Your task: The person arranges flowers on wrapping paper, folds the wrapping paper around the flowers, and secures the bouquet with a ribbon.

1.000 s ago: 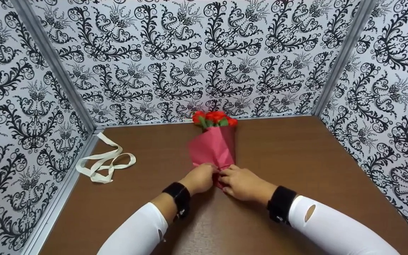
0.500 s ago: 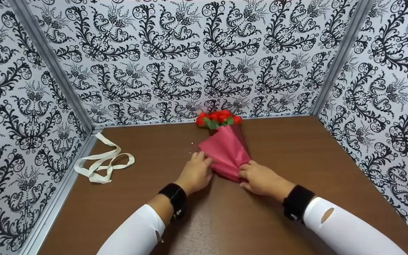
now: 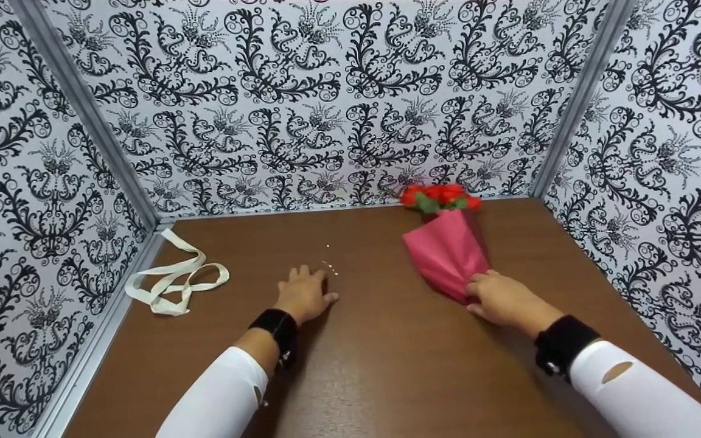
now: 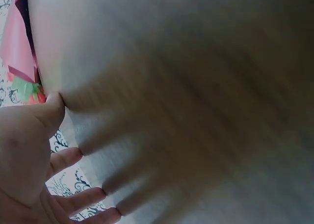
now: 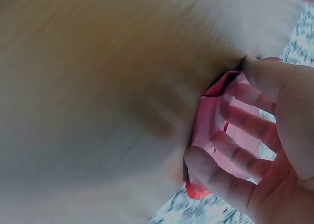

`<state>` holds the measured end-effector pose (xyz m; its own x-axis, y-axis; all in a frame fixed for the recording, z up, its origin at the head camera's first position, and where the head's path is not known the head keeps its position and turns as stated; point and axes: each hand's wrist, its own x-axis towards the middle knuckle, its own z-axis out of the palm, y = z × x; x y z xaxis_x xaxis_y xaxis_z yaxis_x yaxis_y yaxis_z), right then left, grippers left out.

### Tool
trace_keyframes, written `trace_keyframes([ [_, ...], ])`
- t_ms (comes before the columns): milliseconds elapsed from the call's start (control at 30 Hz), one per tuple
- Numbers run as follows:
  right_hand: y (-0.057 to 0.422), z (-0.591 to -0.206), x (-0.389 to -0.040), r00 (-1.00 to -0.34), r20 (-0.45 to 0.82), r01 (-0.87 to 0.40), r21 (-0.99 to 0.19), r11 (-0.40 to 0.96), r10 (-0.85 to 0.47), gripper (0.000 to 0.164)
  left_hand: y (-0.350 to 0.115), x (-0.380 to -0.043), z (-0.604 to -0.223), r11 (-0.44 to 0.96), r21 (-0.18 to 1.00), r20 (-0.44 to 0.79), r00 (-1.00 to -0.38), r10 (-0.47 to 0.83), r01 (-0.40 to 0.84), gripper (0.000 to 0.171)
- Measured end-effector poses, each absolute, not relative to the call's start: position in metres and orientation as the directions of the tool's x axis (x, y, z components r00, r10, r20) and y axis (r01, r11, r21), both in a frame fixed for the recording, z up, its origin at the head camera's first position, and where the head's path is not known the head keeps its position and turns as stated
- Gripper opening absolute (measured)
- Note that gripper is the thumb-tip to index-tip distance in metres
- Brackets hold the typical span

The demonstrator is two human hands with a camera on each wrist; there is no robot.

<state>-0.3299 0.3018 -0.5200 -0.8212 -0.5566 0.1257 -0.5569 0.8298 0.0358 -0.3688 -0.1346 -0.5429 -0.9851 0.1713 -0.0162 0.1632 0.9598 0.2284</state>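
Observation:
A bouquet (image 3: 448, 252) of red flowers with green leaves lies on the table, wrapped in pinkish-red paper. My right hand (image 3: 502, 298) holds its lower end; in the right wrist view the fingers (image 5: 240, 116) bend around the paper (image 5: 208, 121). The flower heads (image 3: 442, 198) point toward the back wall. Over to the left, my left hand (image 3: 303, 295) rests spread on the tabletop, holding nothing. Its thumb (image 4: 56, 106) and fingertips meet the surface in the left wrist view. Several tiny white beads or specks (image 3: 331, 266) lie just beyond it.
A cream ribbon (image 3: 174, 280) lies loosely looped near the table's left edge. The brown table (image 3: 375, 377) is bounded by patterned panels (image 3: 326, 121) at the back and both sides, with grey metal strips at the corners.
The bouquet has slid to the right with my right hand. My left hand has let go of the paper and moved left, and the white specks have come into view.

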Motion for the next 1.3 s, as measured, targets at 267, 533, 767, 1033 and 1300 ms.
trace_keyframes([
  [267, 0.364, -0.517, -0.334, -0.872, 0.077, -0.484, 0.025, 0.875, -0.484, 0.015, -0.132, -0.366, -0.534, 0.970, 0.160, -0.074, -0.978, 0.197, 0.183, 0.075],
  [533, 0.408, -0.513, -0.345, -0.933, 0.006, -0.360, 0.018, 0.933, -0.360, 0.010, -0.132, -0.366, -0.534, 0.970, 0.158, -0.083, -0.977, 0.198, 0.183, 0.076],
  [767, 0.431, -0.512, -0.351, -0.956, -0.015, -0.294, 0.021, 0.955, -0.294, 0.011, -0.131, -0.365, -0.537, 0.968, 0.159, -0.078, -0.975, 0.206, 0.192, 0.077],
  [1033, 0.435, -0.507, -0.347, -0.955, 0.093, -0.278, 0.053, 0.959, -0.282, 0.019, -0.132, -0.364, -0.536, 0.966, 0.164, -0.068, -0.975, 0.214, 0.201, 0.073],
  [1300, 0.427, -0.495, -0.341, -0.909, 0.279, -0.294, 0.093, 0.951, -0.308, 0.041, -0.130, -0.364, -0.535, 0.969, 0.156, -0.086, -0.975, 0.204, 0.189, 0.073],
])
